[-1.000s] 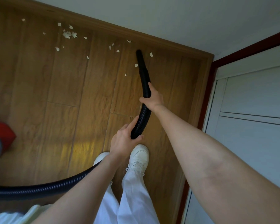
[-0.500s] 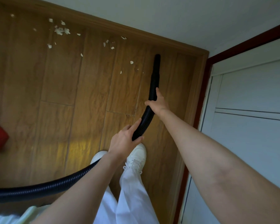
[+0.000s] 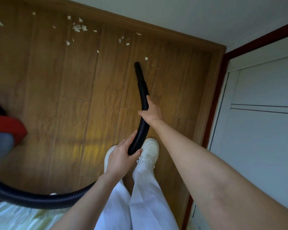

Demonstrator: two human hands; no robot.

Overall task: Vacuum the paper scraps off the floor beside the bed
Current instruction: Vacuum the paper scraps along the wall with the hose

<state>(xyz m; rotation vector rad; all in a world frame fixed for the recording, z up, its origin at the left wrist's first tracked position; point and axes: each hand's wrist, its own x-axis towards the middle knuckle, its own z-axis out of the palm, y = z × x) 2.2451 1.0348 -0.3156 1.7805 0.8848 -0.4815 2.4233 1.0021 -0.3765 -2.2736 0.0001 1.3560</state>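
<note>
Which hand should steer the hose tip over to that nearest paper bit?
Probably the right hand. It grips the hose farther forward, closest to the nozzle tip, which sits just beside the nearest paper scrap. The left hand holds the hose farther back, near the shoes.

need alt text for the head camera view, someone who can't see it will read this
Seen from above, a person grips a black vacuum hose with both hands, right hand ahead of the left hand, its nozzle tip just short of a paper scrap. More paper scraps litter the wooden floor along the baseboard.
</note>
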